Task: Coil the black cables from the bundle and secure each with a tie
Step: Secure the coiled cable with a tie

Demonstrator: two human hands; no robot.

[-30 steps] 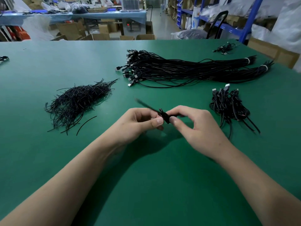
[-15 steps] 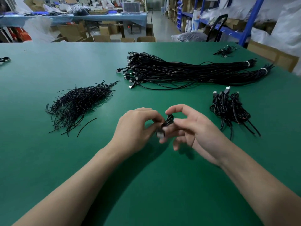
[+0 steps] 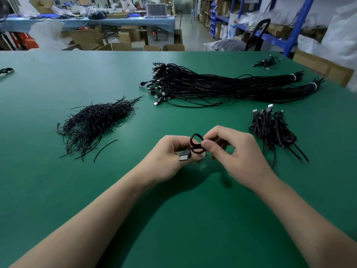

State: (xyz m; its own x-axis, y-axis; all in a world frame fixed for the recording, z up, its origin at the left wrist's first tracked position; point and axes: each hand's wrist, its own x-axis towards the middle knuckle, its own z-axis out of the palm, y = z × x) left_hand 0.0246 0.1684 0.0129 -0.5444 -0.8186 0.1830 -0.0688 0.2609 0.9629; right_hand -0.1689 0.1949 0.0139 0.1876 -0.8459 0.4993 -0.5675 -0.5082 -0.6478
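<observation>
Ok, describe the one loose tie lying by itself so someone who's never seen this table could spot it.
Start at the green table and find the heap of short black ties on its left half. Just off the heap's near right edge lies the loose tie, one gently curved black strand. Unlike its neighbours, it lies alone on bare green, clear of the tangle.

Black cables point(image 3: 222, 88), green table point(image 3: 58, 190), blue shelving point(image 3: 298, 22).

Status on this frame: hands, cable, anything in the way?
Left hand, right hand both pinching small coiled cable. Tied or not: cannot tell. Nothing blocking the hands.
</observation>
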